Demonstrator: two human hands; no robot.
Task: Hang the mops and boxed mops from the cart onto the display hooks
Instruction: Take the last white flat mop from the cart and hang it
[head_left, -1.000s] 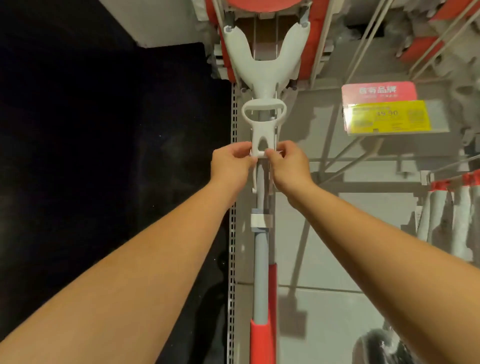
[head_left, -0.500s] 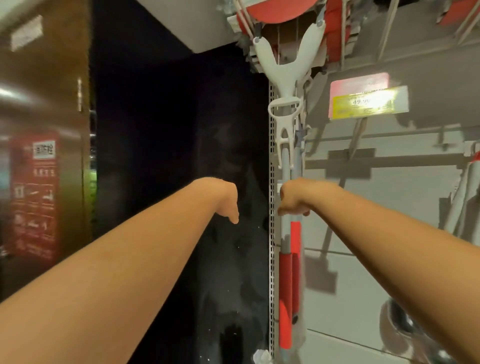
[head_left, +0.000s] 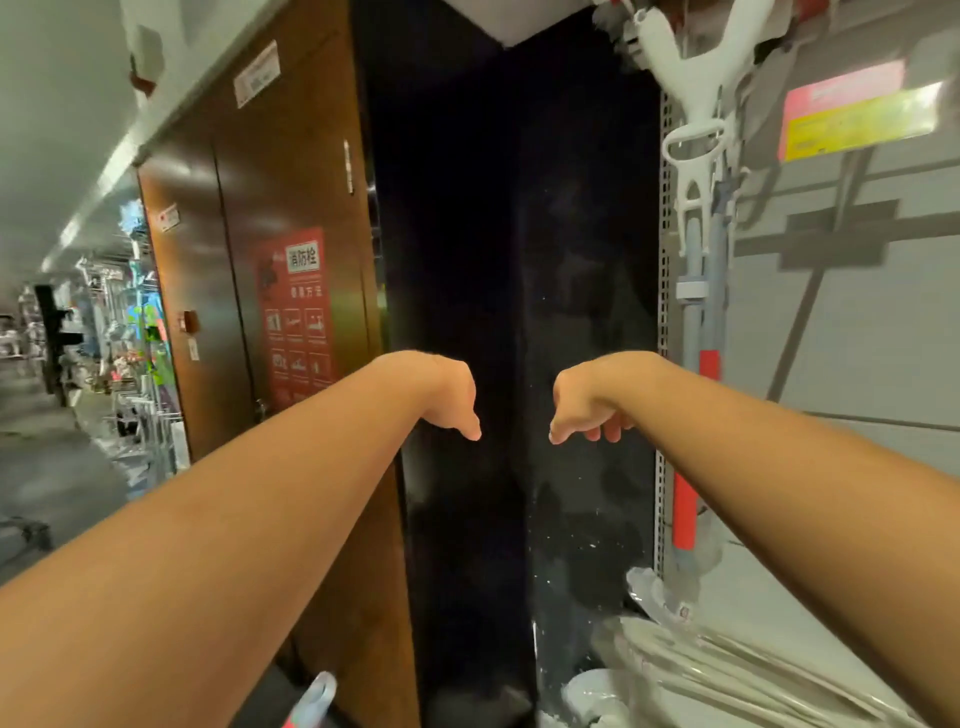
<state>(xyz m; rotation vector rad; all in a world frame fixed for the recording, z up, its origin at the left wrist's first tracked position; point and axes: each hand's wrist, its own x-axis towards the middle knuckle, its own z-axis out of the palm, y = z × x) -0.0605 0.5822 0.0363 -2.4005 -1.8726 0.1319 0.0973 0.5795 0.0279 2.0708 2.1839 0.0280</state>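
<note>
Mop (head_left: 698, 223) frame white plastic (smooth); cabinet (head_left: 291, 208) glossy wood; upright (head_left: 662, 291) perforated metal.

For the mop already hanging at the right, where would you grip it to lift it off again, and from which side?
Grip the hanging mop on its bare grey shaft just below the white collar, coming from the left. The pole hangs upright and exposed there, while another shaft and the back panel crowd its right side. Both hands are empty.

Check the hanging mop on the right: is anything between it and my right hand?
Nothing visible. The right hand hangs empty, fingers curled down, in front of the dark panel. The hanging mop is to its right on the display wall, with open space between them.
</note>
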